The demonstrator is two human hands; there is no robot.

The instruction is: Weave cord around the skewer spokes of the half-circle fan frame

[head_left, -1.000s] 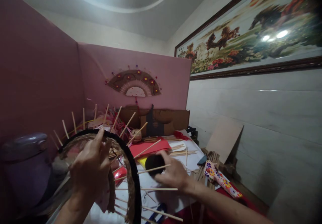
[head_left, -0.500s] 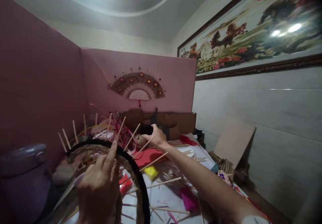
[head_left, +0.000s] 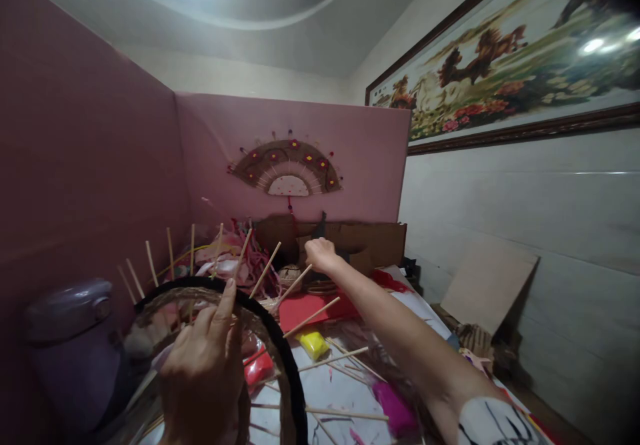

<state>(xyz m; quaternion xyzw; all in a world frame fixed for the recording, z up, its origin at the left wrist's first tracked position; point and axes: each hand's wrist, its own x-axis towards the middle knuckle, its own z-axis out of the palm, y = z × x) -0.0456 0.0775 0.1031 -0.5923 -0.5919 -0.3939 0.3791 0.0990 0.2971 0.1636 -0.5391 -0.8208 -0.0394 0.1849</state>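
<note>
Your left hand point(head_left: 203, 365), at near left, lays its index finger on the black rim of the curved frame point(head_left: 287, 358), other fingers curled; you cannot see its full grip. Wooden sticks point(head_left: 312, 317) fan outward from the frame. Your right hand point(head_left: 321, 255) reaches far, fingers curled, contents hidden, by the cardboard point(head_left: 377, 239). The yellow packet point(head_left: 313, 345) lies nearer than the red sheet point(head_left: 296, 310); the magenta packet point(head_left: 395, 408) sits near right.
</note>
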